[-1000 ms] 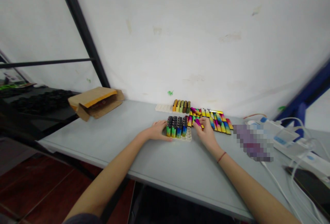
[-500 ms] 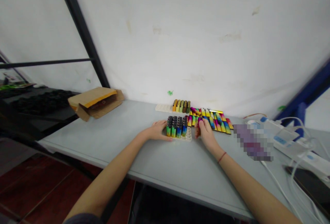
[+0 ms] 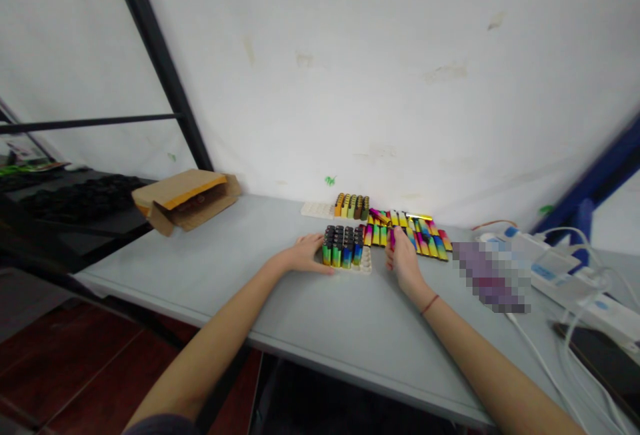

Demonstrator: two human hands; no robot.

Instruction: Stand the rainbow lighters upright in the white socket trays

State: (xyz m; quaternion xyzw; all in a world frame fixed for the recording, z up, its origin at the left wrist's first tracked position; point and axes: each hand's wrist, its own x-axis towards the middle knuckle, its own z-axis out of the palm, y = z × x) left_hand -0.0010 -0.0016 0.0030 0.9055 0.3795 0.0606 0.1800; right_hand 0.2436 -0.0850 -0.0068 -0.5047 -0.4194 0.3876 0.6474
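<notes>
- left hand (image 3: 305, 255) lying flat on table (image 3: 240, 275), fingers spread, touching white tray (image 3: 361, 266) of upright lighters (image 3: 343, 246)
- right hand (image 3: 404, 263) pinching one pink lighter (image 3: 393, 239), just right of tray
- loose lighters (image 3: 420, 231) lying behind

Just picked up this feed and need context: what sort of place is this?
Likely a small packing or assembly bench: rainbow lighters stand in a white tray, loose lighters lie beside it, the right hand holds one lighter, and a cardboard box sits on the grey table.
</notes>
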